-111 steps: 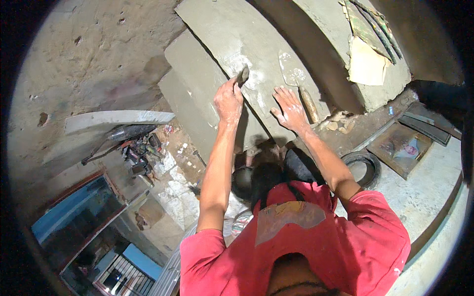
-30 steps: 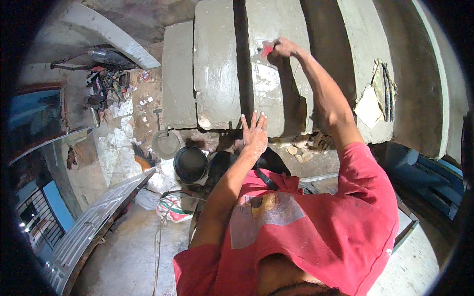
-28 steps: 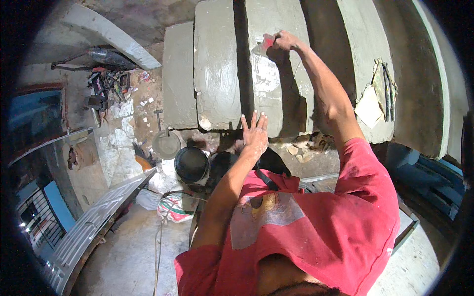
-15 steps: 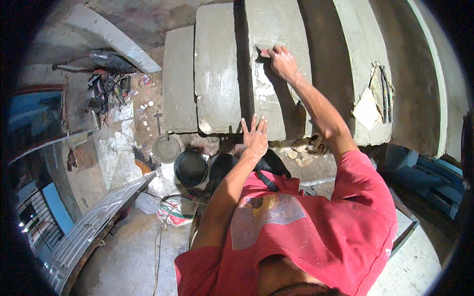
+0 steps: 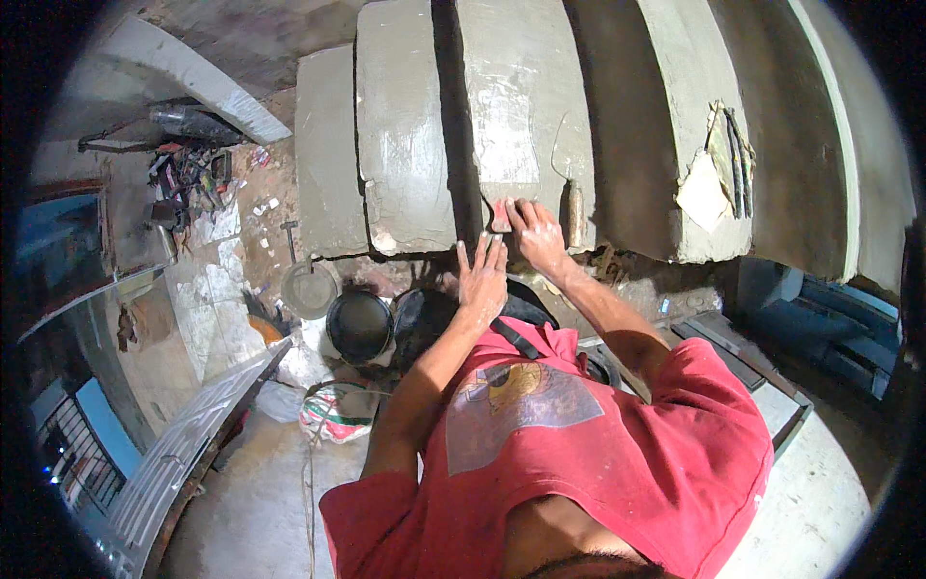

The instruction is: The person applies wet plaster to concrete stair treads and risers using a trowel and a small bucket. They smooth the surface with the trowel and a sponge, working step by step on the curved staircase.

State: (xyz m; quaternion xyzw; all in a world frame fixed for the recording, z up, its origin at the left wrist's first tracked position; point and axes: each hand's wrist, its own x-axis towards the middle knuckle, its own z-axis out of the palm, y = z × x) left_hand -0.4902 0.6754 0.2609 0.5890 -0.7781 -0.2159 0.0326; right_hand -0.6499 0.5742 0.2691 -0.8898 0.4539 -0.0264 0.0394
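Observation:
A staircase with wet grey cement treads (image 5: 405, 125) rises toward the right. My right hand (image 5: 537, 234) is closed on a small red scraper (image 5: 501, 216) at the near end of the middle tread (image 5: 526, 106). Smooth wet cement shines on that tread. My left hand (image 5: 482, 277) is beside the scraper with its fingers stretched out and nothing in it; its fingertips reach the tread's near edge, and whether they touch is hard to tell. Just right of my right hand lies a tool with a worn cylindrical handle (image 5: 576, 214); its far part blends into the cement.
A black bucket (image 5: 359, 326) and a round grey pan (image 5: 309, 289) stand left of my left arm. Pale board and dark sticks (image 5: 707, 193) lie on a higher tread. A metal grille (image 5: 193, 439) leans at left, near a woven sack (image 5: 338, 413).
My right hand has drawn the scraper from farther up the middle tread down to its near end, close to my left hand. The handled tool, hidden before, now shows.

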